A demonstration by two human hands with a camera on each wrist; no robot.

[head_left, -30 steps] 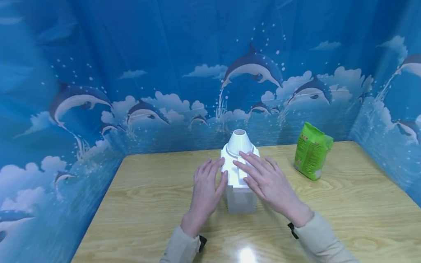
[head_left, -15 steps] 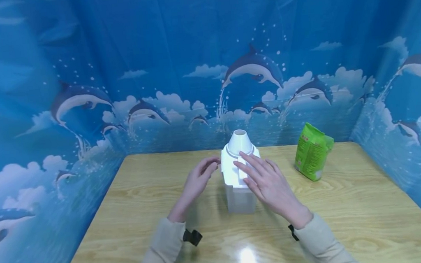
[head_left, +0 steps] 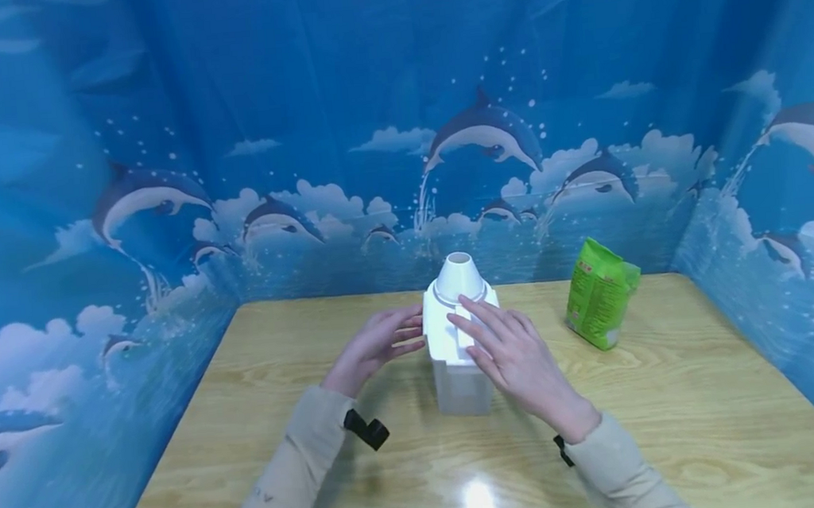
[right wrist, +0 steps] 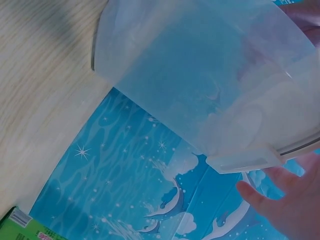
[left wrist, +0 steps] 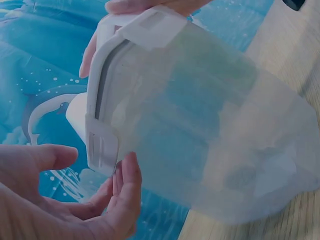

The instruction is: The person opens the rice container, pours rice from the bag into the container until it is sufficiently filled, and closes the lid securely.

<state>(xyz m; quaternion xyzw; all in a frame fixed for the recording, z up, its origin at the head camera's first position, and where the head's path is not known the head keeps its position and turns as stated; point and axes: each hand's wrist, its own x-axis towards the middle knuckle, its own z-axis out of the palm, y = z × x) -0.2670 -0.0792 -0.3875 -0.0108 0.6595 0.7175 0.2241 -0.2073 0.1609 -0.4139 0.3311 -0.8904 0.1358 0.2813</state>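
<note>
A translucent plastic container [head_left: 462,381] with a white lid [head_left: 445,339] and a white funnel-shaped spout [head_left: 460,276] stands upright at the table's middle. My left hand [head_left: 383,341] is at its left side, fingers relaxed, with the fingertips at the lid's edge. In the left wrist view the left hand's fingers [left wrist: 127,187] lie just below the lid's side clip [left wrist: 102,147], thumb apart. My right hand [head_left: 503,346] rests with straight fingers on the lid's top and right side. The right wrist view shows the container [right wrist: 200,75], another clip [right wrist: 245,161] and my right hand's fingers [right wrist: 287,202] beside it.
A green bag [head_left: 600,293] stands at the back right of the wooden table [head_left: 679,424]. Blue dolphin-print curtain [head_left: 297,135] closes off the back and both sides. A light glare lies on the near table edge.
My left hand has come off the lid's top and turned to the container's left side, its wrist swinging out leftward. The right hand has stayed on the lid.
</note>
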